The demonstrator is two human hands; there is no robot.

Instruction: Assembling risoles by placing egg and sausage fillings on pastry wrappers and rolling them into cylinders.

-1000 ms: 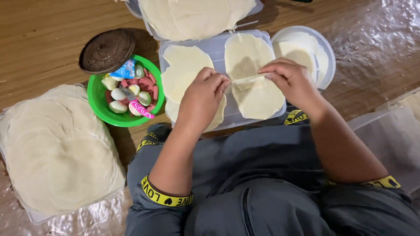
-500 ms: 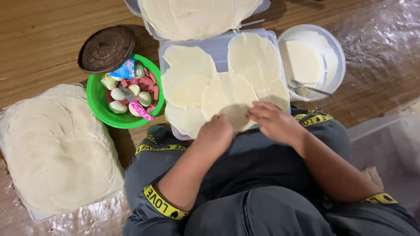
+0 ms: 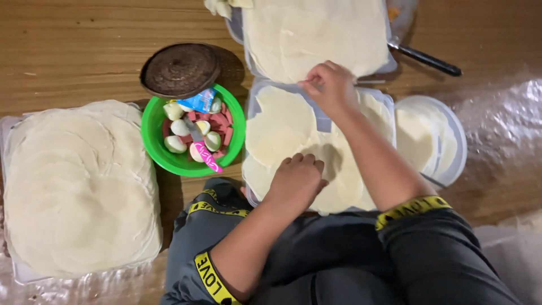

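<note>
We look straight down on a wooden floor, and our two hands are well apart. Our left hand (image 3: 297, 182) lies knuckles up, fingers curled, pressing on the thin pale wrapper sheets (image 3: 282, 127) spread across the clear tray (image 3: 323, 116) right in front of our knees. Our right hand (image 3: 329, 87) is out at twelve o'clock from it, fingertips pinched together at the near edge of the far stack of sheets (image 3: 316, 36); whether a sheet is actually caught in that pinch, we cannot tell.

So the stack lies straight ahead, past the tray, its long side running nine to three, and the right hand is clearly the nearer one; the left sits back on the near sheets.

At nine o'clock from the tray, a green bowl (image 3: 193, 138) holds cut egg pieces and reddish chunks, with a small pink-handled knife (image 3: 204, 152) and a blue packet on top. A round dark woven lid (image 3: 179, 70) overlaps its far rim. Farther at nine, a big pile of round wrappers (image 3: 76, 186) rests on plastic. At three o'clock, a white round dish (image 3: 432, 141) touches the tray, and a dark-handled utensil (image 3: 423, 57) lies beside the far stack.
</note>
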